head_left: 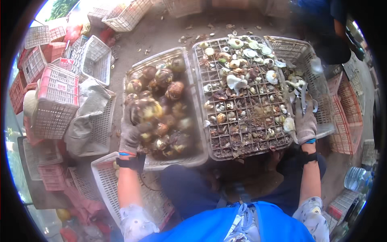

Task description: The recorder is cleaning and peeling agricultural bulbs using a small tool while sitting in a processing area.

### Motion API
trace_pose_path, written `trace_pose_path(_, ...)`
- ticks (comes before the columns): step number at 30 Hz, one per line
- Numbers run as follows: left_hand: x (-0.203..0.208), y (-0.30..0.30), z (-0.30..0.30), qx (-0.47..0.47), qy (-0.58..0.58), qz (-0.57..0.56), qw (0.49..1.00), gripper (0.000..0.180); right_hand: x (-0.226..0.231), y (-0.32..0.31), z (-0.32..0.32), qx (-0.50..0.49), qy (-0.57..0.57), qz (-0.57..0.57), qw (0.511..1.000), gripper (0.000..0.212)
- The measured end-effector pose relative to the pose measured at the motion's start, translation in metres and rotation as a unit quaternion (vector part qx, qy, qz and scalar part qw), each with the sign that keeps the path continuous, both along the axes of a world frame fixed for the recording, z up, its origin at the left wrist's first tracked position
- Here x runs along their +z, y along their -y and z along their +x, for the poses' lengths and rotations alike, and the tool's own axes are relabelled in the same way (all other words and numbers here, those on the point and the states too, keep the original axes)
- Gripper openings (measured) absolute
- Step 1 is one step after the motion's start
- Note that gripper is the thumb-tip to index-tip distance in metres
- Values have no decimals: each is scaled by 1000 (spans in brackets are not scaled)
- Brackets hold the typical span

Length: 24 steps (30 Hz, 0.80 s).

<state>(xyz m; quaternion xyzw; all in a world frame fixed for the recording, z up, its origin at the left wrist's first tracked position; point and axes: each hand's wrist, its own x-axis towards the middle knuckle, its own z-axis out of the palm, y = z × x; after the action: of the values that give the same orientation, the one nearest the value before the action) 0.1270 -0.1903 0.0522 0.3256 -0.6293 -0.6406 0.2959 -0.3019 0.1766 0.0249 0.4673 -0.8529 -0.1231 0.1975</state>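
Observation:
My left hand (130, 135), in a dirty pale work glove, is at the left side of a plastic crate (192, 121) of round, brown, onion-like bulbs (174, 90). Its fingers are closed on a brown and yellow bulb (148, 110), which is smeared by motion. My right hand (306, 123), gloved too, is over the right edge of a gridded crate (244, 155) strewn with peeled scraps and cut pieces (237, 82). It grips a thin, shiny metal tool (304, 93) whose kind I cannot make out.
Right of the grid stands a crate (296, 44) with scraps in it. Stacked crates (56, 97) and a grey cloth (86, 117) fill the left side. A white crate (107, 181) is by my left forearm. Another person (322, 32) is at the upper right, and a plastic bottle (356, 179) lies lower right.

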Motion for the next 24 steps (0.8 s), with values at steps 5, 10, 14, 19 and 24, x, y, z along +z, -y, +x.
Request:
trace_pose_path(5, 62, -97, -54, -122, 155, -348, 916, 86, 23, 52, 104, -73, 645, -326, 687, 36)
trace_pose_path(10, 37, -175, -127, -252, 227, -446, 828, 76, 15, 53, 168, -78, 842, -381, 374, 40)
trace_pose_path(14, -10, -213, -152, -162, 261, -260, 915, 92, -33, 26, 159, -95, 742, -319, 582, 44)
trace_pose_path(19, -56, -220, -144, 9, 244, -21, 969, 94, -45, 8, 163, -27, 753, -305, 582, 52)
trace_pose_path(24, -74, -232, -129, -4, -23, 77, 997, 99, -28, -22, 163, -41, 787, -153, 597, 55)
